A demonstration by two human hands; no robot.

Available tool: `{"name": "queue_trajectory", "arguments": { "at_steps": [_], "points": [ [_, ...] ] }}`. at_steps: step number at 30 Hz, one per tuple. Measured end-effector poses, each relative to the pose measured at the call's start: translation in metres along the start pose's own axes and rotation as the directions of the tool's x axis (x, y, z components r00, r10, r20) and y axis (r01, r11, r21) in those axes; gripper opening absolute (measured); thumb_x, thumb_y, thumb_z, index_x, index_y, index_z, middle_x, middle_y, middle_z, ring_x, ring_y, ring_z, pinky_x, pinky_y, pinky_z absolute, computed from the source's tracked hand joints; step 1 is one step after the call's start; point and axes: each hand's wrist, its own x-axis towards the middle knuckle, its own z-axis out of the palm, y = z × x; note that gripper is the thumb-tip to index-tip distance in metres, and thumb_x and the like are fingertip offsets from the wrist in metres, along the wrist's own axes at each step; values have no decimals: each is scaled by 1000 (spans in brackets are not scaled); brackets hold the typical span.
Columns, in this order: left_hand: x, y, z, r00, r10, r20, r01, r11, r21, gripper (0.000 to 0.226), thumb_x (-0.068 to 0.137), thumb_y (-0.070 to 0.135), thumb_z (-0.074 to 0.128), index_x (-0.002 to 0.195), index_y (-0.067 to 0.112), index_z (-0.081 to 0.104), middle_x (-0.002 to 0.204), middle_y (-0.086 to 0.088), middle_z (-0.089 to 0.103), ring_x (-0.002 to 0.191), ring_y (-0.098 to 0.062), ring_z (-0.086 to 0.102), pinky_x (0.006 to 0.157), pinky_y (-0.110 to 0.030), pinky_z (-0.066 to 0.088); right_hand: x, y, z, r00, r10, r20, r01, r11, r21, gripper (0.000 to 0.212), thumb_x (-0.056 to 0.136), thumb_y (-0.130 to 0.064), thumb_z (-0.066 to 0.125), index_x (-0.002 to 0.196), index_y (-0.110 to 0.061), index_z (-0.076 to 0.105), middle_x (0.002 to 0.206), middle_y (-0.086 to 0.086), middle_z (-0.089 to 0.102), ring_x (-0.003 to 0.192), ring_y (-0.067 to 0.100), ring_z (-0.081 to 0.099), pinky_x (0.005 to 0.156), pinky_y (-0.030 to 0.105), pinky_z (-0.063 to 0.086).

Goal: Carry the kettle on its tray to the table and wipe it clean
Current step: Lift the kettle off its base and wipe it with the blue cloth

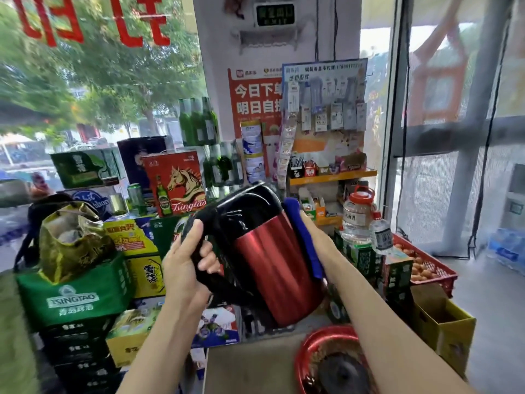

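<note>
A red kettle [272, 265] with a black lid and black handle hangs tilted in the air above the table [250, 368]. My left hand [184, 263] is shut around its black handle. My right hand [315, 237] presses a blue cloth [302, 234] against the kettle's right side; the fingers are mostly hidden behind the cloth and kettle. Below, a round red tray [304, 362] with the kettle's dark base [341, 373] on it rests on the table at the lower right.
Stacked beer cartons [142, 268] and a green Tsingtao bag [76, 297] crowd the left. Clear bottles [358, 217], a red egg crate [423, 265] and a cardboard box [443, 325] stand at the right. A shelf of small goods [329, 172] is behind.
</note>
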Motion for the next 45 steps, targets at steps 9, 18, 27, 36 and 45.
{"name": "queue_trajectory", "arguments": {
  "at_steps": [9,18,27,36,45],
  "points": [
    [-4,-9,-2,995,-64,-80,62,998,-29,19,76,24,74,86,15,60,49,3,41,32,-7,31,32,-18,27,-70,50,78,700,-713,-24,232,259,-938,63,97,-64,12,155,-40,18,163,12,23,144,46,28,111,65,26],
    [-13,-2,7,997,56,-62,-49,992,116,13,82,18,74,84,13,62,53,-2,40,36,-11,31,35,-20,28,-5,-30,60,955,-276,-106,233,924,-303,64,84,-80,35,143,-54,39,146,-8,52,133,23,50,108,43,40],
    [-3,2,-11,1000,16,7,-17,998,57,13,86,18,68,82,15,56,52,1,39,33,-9,32,33,-19,28,-70,41,125,738,-669,-93,226,374,-900,69,97,-64,17,157,-32,15,164,15,18,144,49,25,107,69,27],
    [18,35,-48,997,15,74,-6,994,-107,37,63,36,87,83,24,58,52,9,38,32,-2,33,33,-14,25,9,-10,39,961,-97,258,77,993,87,48,95,-60,45,116,-24,69,118,-6,73,106,6,67,106,28,46],
    [18,20,-39,1000,23,-9,-23,1000,13,13,82,27,66,81,20,54,46,6,38,29,-3,31,30,-15,25,-63,54,99,741,-671,-15,321,373,-871,78,94,-70,15,157,-25,19,163,10,26,145,36,32,110,58,33]
  ]
}}
